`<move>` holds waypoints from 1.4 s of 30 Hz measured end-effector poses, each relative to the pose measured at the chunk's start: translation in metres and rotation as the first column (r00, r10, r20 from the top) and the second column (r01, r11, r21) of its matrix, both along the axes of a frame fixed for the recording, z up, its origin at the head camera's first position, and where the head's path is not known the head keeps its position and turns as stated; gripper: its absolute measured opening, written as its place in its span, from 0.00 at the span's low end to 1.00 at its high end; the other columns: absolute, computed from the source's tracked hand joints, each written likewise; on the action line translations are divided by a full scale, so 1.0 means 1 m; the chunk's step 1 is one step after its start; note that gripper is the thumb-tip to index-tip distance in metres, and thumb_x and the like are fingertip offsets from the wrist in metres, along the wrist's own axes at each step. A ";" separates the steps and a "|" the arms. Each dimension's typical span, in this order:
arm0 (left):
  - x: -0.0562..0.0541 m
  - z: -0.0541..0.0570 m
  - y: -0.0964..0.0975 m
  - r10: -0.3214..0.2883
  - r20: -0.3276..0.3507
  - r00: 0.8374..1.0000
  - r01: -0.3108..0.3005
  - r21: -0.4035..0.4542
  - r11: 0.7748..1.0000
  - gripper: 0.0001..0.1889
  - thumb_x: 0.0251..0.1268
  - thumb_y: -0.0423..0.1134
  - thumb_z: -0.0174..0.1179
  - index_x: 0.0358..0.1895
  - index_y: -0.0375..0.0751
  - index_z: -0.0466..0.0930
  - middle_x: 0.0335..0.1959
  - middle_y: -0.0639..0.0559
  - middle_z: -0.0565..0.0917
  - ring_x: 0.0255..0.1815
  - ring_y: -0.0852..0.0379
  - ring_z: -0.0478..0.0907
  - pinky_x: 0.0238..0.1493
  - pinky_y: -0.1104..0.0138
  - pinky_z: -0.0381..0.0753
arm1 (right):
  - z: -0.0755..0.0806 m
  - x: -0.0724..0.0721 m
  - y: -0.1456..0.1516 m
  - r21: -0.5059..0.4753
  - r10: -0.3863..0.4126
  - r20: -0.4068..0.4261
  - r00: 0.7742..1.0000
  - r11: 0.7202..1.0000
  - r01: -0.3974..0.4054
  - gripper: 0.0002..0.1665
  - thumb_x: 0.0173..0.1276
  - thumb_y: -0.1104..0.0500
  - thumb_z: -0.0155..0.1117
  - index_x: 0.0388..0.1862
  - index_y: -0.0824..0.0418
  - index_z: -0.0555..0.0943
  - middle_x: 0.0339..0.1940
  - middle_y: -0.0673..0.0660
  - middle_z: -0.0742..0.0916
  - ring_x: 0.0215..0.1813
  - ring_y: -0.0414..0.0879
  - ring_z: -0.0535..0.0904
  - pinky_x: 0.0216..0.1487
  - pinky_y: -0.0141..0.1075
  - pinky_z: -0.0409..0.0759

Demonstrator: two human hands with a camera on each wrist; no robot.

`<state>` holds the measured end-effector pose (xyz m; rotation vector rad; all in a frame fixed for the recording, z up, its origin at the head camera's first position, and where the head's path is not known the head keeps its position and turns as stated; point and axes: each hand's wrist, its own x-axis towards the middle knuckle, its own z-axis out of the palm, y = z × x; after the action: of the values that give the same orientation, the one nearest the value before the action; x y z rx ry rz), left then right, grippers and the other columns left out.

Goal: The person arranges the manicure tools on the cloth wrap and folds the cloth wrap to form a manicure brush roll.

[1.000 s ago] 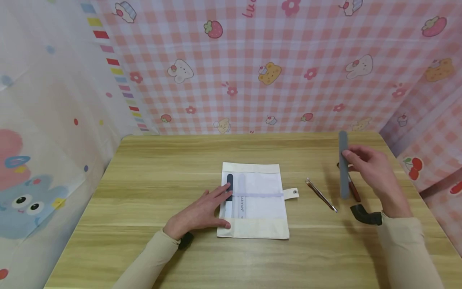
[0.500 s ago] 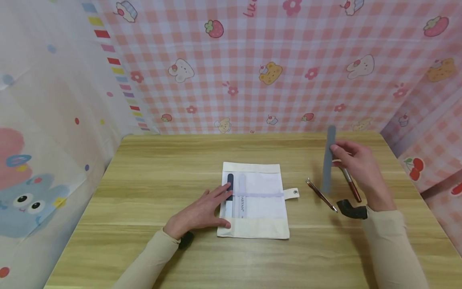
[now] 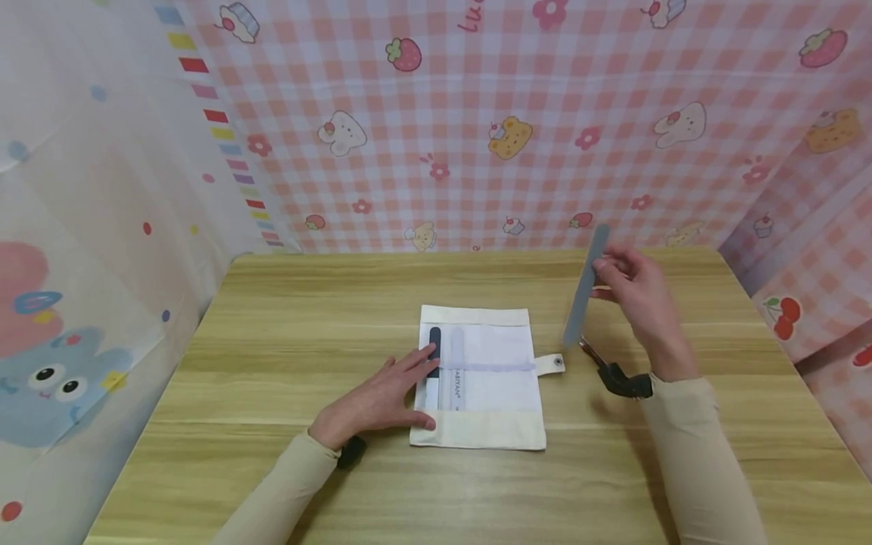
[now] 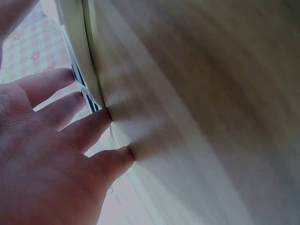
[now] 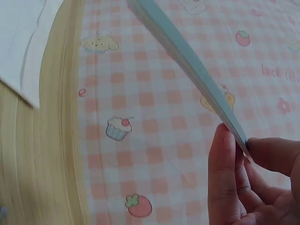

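Note:
A cream fabric pouch lies unfolded on the table, with a snap tab on its right side. In its left part sits a dark-topped flat tool, and beside it a clear sleeve with printed lettering. My left hand rests with spread, straight fingers on the pouch's left edge; the left wrist view shows the fingertips touching that edge. Raised above the table, a long grey nail file is pinched between thumb and fingers of my right hand. The right wrist view shows the nail file from its thin side.
Right of the pouch, a slim brown-and-metal tool lies mostly hidden behind the black wrist camera. The wood-grain table meets a pink checked cloth at its back edge.
My right hand has carried the nail file leftward toward the pouch, and the file's top now tilts right. The reddish-handled brush has become hidden behind the right arm. My left hand stays put.

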<state>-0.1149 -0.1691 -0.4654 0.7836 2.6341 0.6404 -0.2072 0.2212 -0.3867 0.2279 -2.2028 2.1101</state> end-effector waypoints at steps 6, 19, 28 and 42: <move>0.000 -0.001 -0.001 -0.001 0.000 1.000 0.001 0.001 1.000 0.51 0.60 0.58 0.74 0.81 0.41 0.60 0.85 0.48 0.51 0.84 0.46 0.51 0.80 0.40 0.48 | -0.002 -0.008 -0.016 -0.127 0.000 0.008 1.000 0.992 0.001 0.16 0.78 0.64 0.61 0.61 0.63 0.73 0.40 0.51 0.86 0.39 0.40 0.85 0.40 0.30 0.87; -0.001 0.000 0.000 0.001 0.013 1.000 -0.001 0.005 1.000 0.51 0.60 0.58 0.74 0.82 0.43 0.60 0.86 0.49 0.50 0.84 0.47 0.51 0.80 0.40 0.47 | -0.013 -0.024 -0.052 -0.133 0.005 0.068 0.998 0.991 0.004 0.18 0.79 0.66 0.58 0.63 0.61 0.69 0.40 0.51 0.84 0.38 0.40 0.85 0.42 0.31 0.87; 0.000 0.000 0.000 0.013 0.020 1.000 -0.013 0.002 1.000 0.51 0.60 0.58 0.74 0.82 0.44 0.60 0.86 0.50 0.50 0.84 0.47 0.51 0.80 0.40 0.47 | -0.030 -0.034 -0.073 -0.038 0.042 0.105 0.994 0.999 -0.038 0.22 0.79 0.67 0.56 0.67 0.69 0.65 0.38 0.50 0.84 0.37 0.39 0.84 0.43 0.31 0.87; 0.000 0.001 0.001 0.023 0.031 0.999 -0.023 -0.012 1.000 0.51 0.60 0.59 0.74 0.82 0.44 0.60 0.86 0.50 0.50 0.84 0.47 0.51 0.81 0.41 0.46 | -0.051 -0.042 -0.091 0.087 0.092 0.135 0.987 0.991 -0.105 0.37 0.80 0.69 0.53 0.82 0.64 0.51 0.45 0.64 0.81 0.35 0.42 0.83 0.46 0.40 0.88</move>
<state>-0.1147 -0.1680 -0.4647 0.7349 2.6194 0.6383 -0.2494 0.1298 -0.4377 0.2152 -2.4161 2.1303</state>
